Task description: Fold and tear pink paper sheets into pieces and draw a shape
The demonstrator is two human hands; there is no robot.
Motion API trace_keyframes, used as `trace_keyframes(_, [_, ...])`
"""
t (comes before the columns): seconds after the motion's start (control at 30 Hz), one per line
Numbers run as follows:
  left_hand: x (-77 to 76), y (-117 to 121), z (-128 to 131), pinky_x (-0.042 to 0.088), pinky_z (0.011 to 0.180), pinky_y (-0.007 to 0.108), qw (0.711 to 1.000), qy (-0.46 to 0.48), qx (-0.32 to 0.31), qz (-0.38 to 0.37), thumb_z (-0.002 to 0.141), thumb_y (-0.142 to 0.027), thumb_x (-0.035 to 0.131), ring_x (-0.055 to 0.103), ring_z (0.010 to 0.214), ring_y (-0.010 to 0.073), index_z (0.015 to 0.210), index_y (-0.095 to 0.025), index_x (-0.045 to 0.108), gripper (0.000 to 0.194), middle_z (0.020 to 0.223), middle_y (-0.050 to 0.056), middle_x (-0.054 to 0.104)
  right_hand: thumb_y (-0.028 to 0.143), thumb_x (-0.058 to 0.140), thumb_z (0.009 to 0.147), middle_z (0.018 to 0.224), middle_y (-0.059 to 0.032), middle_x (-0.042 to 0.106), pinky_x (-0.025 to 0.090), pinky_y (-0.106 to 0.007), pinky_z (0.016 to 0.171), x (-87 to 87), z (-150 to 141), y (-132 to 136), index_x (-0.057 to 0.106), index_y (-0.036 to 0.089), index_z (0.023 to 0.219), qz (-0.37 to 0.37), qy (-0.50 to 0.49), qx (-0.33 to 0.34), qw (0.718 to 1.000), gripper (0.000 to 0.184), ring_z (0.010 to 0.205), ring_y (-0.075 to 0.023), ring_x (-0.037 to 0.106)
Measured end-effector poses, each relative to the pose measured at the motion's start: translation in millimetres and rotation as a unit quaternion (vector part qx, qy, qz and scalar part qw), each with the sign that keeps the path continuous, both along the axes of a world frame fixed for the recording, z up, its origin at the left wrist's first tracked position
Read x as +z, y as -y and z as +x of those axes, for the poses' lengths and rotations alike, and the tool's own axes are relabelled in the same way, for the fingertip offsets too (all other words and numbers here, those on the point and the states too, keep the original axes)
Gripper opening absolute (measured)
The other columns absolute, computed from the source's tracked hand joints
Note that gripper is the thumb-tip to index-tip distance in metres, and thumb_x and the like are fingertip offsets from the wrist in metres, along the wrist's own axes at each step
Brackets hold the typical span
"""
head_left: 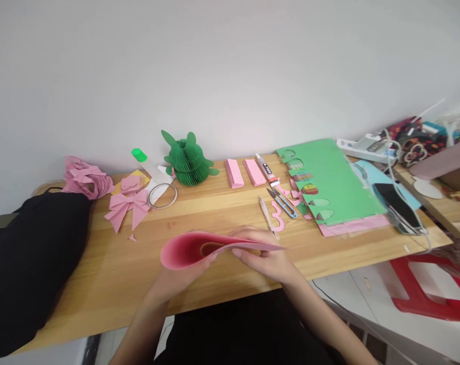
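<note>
A sheet of pink paper (177,248) is curled over into a loop, raised above the front of the wooden table. My left hand (188,274) grips its near edge from below, close to the rounded bend. On the right, my right hand (264,256) pinches the paper's flat end, thumb on the near side and fingers behind. Beyond the hands lie a pen (267,213), a cut pink curvy piece (277,217) and blue-handled snips (285,203). A glue tube (268,170) rests beside two folded pink strips (235,174).
A green folded-paper figure (190,162) stands near the wall. Pink paper bows (128,205), a tape roll (162,196) and a glue stick (141,156) lie left. A black cloth item (36,263) covers the left end. Green sheets (340,182) and a phone (397,205) occupy the right.
</note>
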State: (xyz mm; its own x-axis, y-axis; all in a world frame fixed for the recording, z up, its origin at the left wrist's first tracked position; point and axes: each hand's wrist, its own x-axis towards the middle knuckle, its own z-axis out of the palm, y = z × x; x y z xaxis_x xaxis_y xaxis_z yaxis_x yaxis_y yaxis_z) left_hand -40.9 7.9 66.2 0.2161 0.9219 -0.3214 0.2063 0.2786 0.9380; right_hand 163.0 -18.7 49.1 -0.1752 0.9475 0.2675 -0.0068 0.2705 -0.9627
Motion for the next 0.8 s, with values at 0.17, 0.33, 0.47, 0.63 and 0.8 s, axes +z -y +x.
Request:
trace_keyframes(0.17, [8.6,1,4,0.057,0.083,0.036,0.996,-0.082,0.012,-0.012,0.061,-0.038,0.077,0.07,0.097,0.0303,0.083,-0.026,0.075,0.025,0.09,0.003,0.076,0.022,0.057,0.09,0.094,-0.0055,0.072,0.053,-0.031,0.08,4.0,2,-1,0.07,0.022,0.102,0.023,0.057,-0.005,0.998,0.018,0.09,-0.0184,0.067])
trace_keyframes(0.33, [7.1,11,6,0.057,0.079,0.033,0.981,-0.161,0.079,-0.071,0.058,-0.041,0.077,0.071,0.095,0.0309,0.075,-0.027,0.075,0.022,0.083,0.001,0.076,0.023,0.057,0.09,0.096,-0.0071,0.071,0.052,-0.03,0.079,-3.2,3,-3,0.069,0.022,0.108,0.026,0.08,0.012,0.996,0.021,0.088,-0.0182,0.065])
trace_keyframes(0.47, [7.4,12,10,0.057,0.074,0.032,0.977,-0.18,0.103,-0.052,0.056,-0.041,0.078,0.071,0.092,0.031,0.071,-0.025,0.073,0.022,0.077,0.002,0.075,0.025,0.054,0.092,0.095,-0.0064,0.071,0.051,-0.031,0.08,1.2,3,-4,0.07,0.023,0.107,0.02,0.085,0.008,0.996,0.022,0.089,-0.0182,0.065])
trace_keyframes(0.63, [3.9,3,19,0.057,0.074,0.031,0.992,-0.077,0.093,0.019,0.063,-0.037,0.072,0.071,0.085,0.0255,0.082,-0.021,0.073,0.025,0.084,0.004,0.075,0.026,0.052,0.093,0.092,-0.0055,0.071,0.051,-0.032,0.08,2.2,2,-6,0.072,0.022,0.101,-0.021,0.088,-0.001,0.996,0.022,0.086,-0.0184,0.065])
trace_keyframes(0.8, [-2.1,-9,15,0.055,0.057,0.028,0.995,-0.047,0.07,0.054,0.06,-0.039,0.076,0.066,0.068,0.0207,0.076,-0.017,0.069,0.027,0.072,0.003,0.071,0.04,0.056,0.091,0.086,-0.0044,0.07,0.053,-0.03,0.075,6.3,1,-4,0.072,0.021,0.09,-0.142,0.054,-0.036,0.988,0.026,0.082,-0.0193,0.065])
